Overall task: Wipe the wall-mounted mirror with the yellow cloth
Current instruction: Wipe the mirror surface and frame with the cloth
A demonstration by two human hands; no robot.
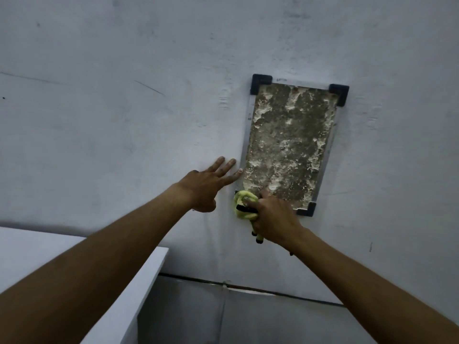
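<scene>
Your left hand (202, 188) was splayed flat on the wall (124, 95); right hand (272, 216) clamped the soft, light yellow cloth (242, 202), bunched at the mirror (285, 142)'s lower-left corner. Glass looked fragile; press gently.

You see a fluffy yellow cloth (244, 203), a mottled, crusted rectangular mirror (288, 145) with matt black plastic-looking corner brackets (260, 81), and a matt scuffed white wall (124, 95).

Mirror (288, 145) on wall (124, 95) (cloth (244, 203) at its lower-left corner)
</scene>
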